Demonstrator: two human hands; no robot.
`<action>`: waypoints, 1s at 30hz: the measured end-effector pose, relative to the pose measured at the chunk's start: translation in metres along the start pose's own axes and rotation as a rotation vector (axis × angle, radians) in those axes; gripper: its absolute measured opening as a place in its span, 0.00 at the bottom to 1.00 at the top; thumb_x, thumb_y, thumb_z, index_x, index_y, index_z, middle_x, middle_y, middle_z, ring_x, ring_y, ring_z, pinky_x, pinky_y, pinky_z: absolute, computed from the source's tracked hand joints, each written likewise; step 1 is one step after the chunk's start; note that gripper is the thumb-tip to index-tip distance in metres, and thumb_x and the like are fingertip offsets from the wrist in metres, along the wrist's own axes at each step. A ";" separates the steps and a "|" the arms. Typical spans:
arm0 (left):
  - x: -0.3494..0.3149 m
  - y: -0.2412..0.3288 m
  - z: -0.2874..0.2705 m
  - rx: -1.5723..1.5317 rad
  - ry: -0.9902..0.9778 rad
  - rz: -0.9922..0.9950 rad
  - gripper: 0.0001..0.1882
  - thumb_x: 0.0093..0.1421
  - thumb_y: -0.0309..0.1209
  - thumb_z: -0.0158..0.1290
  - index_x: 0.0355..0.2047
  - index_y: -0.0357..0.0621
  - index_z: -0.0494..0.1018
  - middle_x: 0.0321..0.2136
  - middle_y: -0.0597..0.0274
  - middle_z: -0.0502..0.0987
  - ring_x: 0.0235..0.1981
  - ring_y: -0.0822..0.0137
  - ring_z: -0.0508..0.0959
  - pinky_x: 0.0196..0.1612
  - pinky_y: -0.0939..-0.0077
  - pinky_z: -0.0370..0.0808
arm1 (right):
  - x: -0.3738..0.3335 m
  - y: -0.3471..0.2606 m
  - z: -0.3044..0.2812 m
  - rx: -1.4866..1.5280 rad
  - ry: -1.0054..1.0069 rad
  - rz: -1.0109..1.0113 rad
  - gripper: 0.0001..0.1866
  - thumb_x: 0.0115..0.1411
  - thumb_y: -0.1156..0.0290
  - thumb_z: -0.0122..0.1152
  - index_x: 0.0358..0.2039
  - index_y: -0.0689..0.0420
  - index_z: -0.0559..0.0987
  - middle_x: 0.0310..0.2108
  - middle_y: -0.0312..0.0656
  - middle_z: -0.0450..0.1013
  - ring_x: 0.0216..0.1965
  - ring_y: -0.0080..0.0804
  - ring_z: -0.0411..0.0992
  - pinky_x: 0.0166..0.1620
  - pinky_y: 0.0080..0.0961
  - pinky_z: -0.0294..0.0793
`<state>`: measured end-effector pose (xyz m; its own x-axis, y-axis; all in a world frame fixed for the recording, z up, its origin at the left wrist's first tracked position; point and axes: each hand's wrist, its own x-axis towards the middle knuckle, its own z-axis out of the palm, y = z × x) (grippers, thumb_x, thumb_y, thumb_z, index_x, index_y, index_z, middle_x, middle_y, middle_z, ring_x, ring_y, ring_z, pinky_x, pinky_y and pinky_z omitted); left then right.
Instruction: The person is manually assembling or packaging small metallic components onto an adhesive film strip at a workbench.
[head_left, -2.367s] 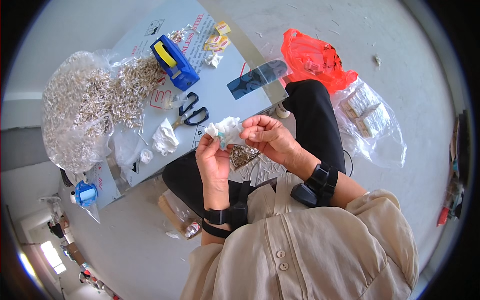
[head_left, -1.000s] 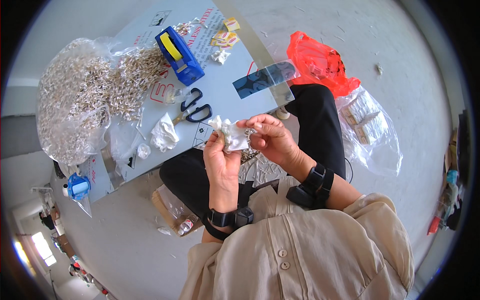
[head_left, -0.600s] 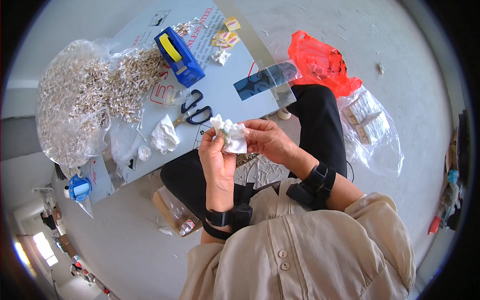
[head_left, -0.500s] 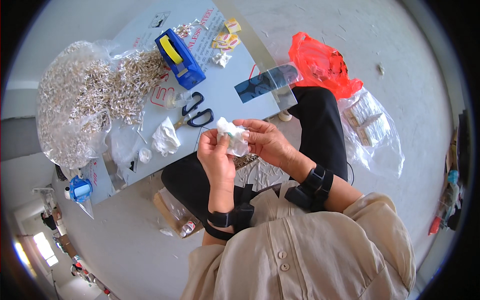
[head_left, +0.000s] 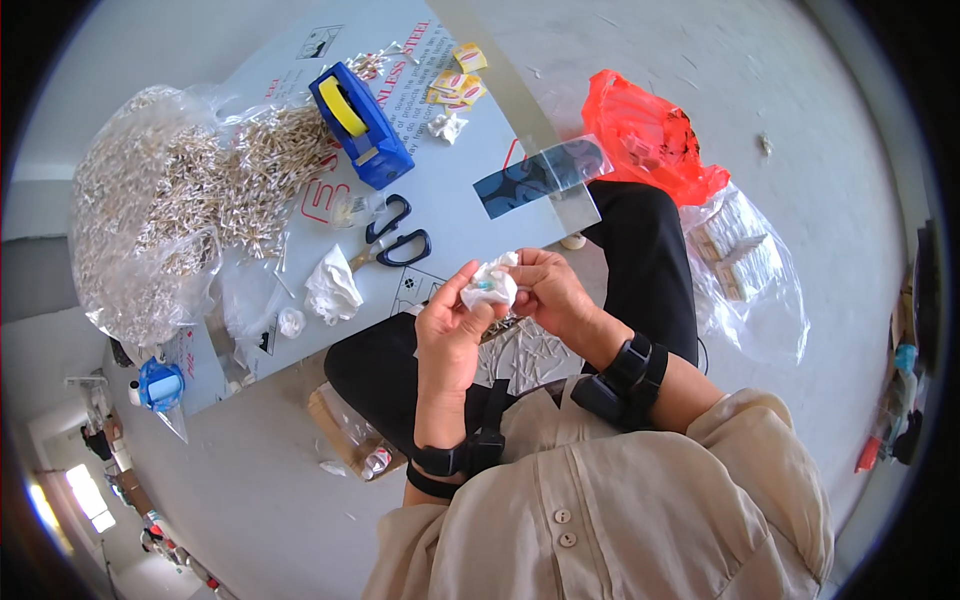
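Between my two hands, over the near edge of the table, is a small crumpled white plastic bag [head_left: 492, 286] with a teal mark on it. My left hand [head_left: 448, 325] pinches its left side with thumb and fingers. On the other side my right hand [head_left: 555, 290] grips the bag's upper right part, its fingertips partly hidden behind the plastic. Dark-handled scissors [head_left: 405, 247] lie on the table just beyond my left hand. A crumpled white plastic piece [head_left: 333, 287] rests beside the blades.
Cotton swabs [head_left: 190, 180] spill from a big clear bag on the left. A blue tape dispenser [head_left: 375, 140], small yellow packets [head_left: 460, 88] and a dark film strip [head_left: 530, 180] lie on the table [head_left: 440, 190]. To the right are a red plastic bag [head_left: 645, 135] and a clear bag of packs [head_left: 740, 260].
Both hands have shifted slightly right and nearer to me with the white bag. The bag is turned and bunched differently, its teal mark now showing more.
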<state>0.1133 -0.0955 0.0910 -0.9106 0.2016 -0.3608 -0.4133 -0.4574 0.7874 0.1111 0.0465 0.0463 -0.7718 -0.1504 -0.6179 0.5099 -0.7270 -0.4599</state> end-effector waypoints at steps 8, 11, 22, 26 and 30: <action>0.002 -0.001 -0.010 1.065 0.110 0.461 0.07 0.50 0.24 0.59 0.29 0.34 0.73 0.23 0.61 0.75 0.22 0.75 0.73 0.25 0.80 0.70 | -0.014 0.008 0.016 -0.453 -0.147 -0.116 0.02 0.56 0.78 0.54 0.29 0.63 0.75 0.20 0.34 0.70 0.16 0.18 0.68 0.17 0.12 0.66; 0.011 0.004 -0.008 1.018 0.144 0.348 0.08 0.49 0.23 0.59 0.27 0.35 0.69 0.23 0.61 0.74 0.20 0.76 0.72 0.22 0.78 0.70 | -0.014 0.007 0.012 -0.571 -0.240 -0.103 0.07 0.60 0.74 0.51 0.36 0.63 0.75 0.24 0.37 0.73 0.22 0.22 0.74 0.25 0.16 0.75; 0.009 0.000 -0.014 0.792 -0.127 0.284 0.30 0.44 0.13 0.53 0.50 0.40 0.67 0.40 0.59 0.71 0.34 0.64 0.73 0.33 0.82 0.73 | 0.004 0.011 -0.017 -0.161 -0.076 0.098 0.07 0.57 0.71 0.58 0.29 0.61 0.77 0.23 0.38 0.73 0.19 0.23 0.70 0.24 0.18 0.73; 0.011 0.010 -0.010 1.456 -0.309 0.706 0.22 0.42 0.15 0.55 0.42 0.35 0.72 0.41 0.56 0.71 0.37 0.59 0.71 0.38 0.72 0.72 | 0.008 0.016 -0.009 -0.238 -0.052 0.014 0.04 0.54 0.78 0.57 0.31 0.63 0.75 0.26 0.37 0.72 0.24 0.21 0.70 0.27 0.17 0.71; 0.016 0.002 -0.022 1.536 -0.259 0.722 0.19 0.47 0.19 0.53 0.42 0.36 0.70 0.39 0.56 0.71 0.35 0.55 0.69 0.37 0.66 0.71 | 0.008 0.020 -0.004 -0.388 -0.212 -0.173 0.11 0.50 0.82 0.58 0.36 0.64 0.74 0.29 0.36 0.71 0.31 0.19 0.69 0.33 0.18 0.70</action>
<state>0.0979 -0.1125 0.0760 -0.8143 0.5382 0.2176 0.5637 0.6436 0.5177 0.1162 0.0336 0.0295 -0.8979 -0.2121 -0.3858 0.4401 -0.4555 -0.7738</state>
